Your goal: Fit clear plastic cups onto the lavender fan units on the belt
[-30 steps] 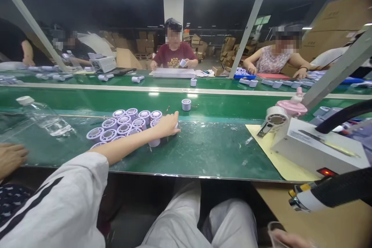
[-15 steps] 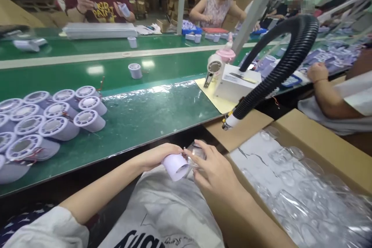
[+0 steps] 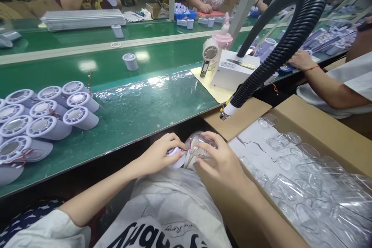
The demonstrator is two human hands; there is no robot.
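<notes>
Where the bench (image 3: pixel 139 108) extends along the left, a group of lilac housings (image 3: pixel 48 126) stands with slotted ends up; the leftmost units are cut off by the picture edge. Right of this group, a single housing (image 3: pixel 130 62) stands upright on the green belt (image 3: pixel 110 71).

Near centre, above the lap and below the bench edge, the left hand (image 3: pixel 161 153) is closed around a held housing (image 3: pixel 178 161), thumb across its upper face. The slotted end appears turned upward; the long axis seems to run down from it, but its exact tilt cannot be determined. Fingers cover much of the body, and the lower end is hidden. Thin orange and red wires (image 3: pixel 185 148) project right from the housing towards the right hand (image 3: pixel 217 155).

The right hand is partly spread, with thumb and fingers curved about a clear cup (image 3: pixel 200 139). The cup's transparent wall makes its mouth and axis hard to make out. Contact between the wires and the right fingertips cannot be confirmed.

At right, a carton (image 3: pixel 328 130) contains overlapping clear cups (image 3: pixel 305 192), cut off at the near edge.
</notes>
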